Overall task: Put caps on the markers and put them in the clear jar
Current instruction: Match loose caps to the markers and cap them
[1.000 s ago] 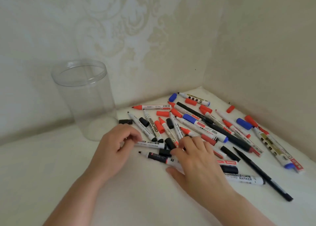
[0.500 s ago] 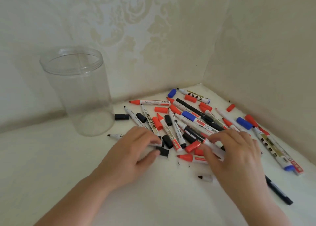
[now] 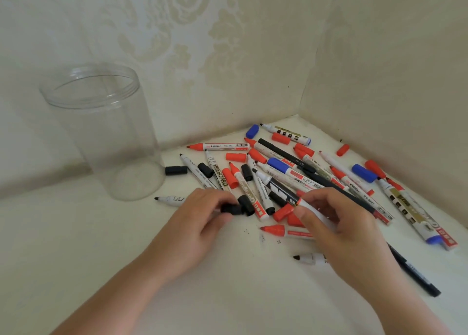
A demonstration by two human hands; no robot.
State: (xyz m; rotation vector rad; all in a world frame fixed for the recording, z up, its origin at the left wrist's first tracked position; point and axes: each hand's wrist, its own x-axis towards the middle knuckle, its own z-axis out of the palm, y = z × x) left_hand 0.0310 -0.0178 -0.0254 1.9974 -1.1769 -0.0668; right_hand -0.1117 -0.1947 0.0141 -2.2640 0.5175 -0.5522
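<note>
Left hand [image 3: 200,223] pinches a black cap [image 3: 231,209]; right hand [image 3: 339,223] grips a white marker [image 3: 310,209] beside a red cap [image 3: 283,212]. Scattered markers [image 3: 291,172] lie at two o'clock on the white table [image 3: 76,246]; the clear jar [image 3: 106,132] stands upright at ten o'clock.

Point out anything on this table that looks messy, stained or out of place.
Small dark specks dot the white tabletop just in front of the pile, probably ink. Most markers lie uncapped, loose caps scattered among them. One black cap sits apart beside the clear jar, which holds nothing.
</note>
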